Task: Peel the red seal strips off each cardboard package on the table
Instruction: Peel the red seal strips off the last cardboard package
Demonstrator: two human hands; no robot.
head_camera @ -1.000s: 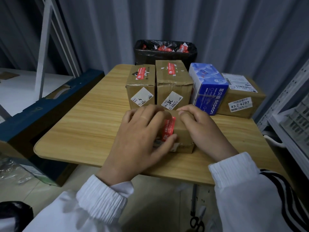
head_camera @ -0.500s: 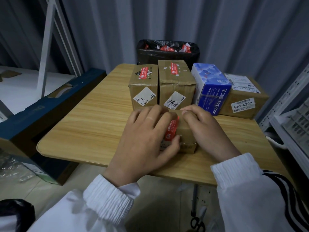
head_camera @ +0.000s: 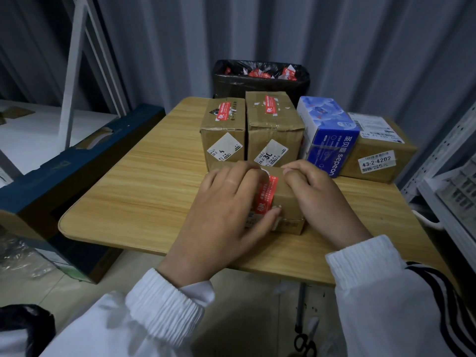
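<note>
A small cardboard package [head_camera: 284, 202] lies near the table's front edge with a red seal strip [head_camera: 268, 195] running along its top. My left hand [head_camera: 226, 215] lies over the package's left half, thumb against the near end of the strip. My right hand [head_camera: 319, 199] grips the package's right side, fingertips curled on its far top edge. Behind stand two taller cardboard boxes, the left one [head_camera: 222, 132] and the middle one [head_camera: 274, 130], each with a red strip on top. A flat cardboard package [head_camera: 378, 155] lies at the back right.
A blue tissue box [head_camera: 329, 140] stands between the middle box and the flat package. A black-lined bin [head_camera: 260, 82] with red scraps sits behind the wooden table [head_camera: 144, 189]. A dark blue carton [head_camera: 59, 181] is on the left, white shelving [head_camera: 448, 186] on the right, scissors [head_camera: 305, 345] on the floor.
Both hands have stayed on the small package. The left fingers have slid slightly left, showing a bit more of the red strip. The view has shifted slightly.
</note>
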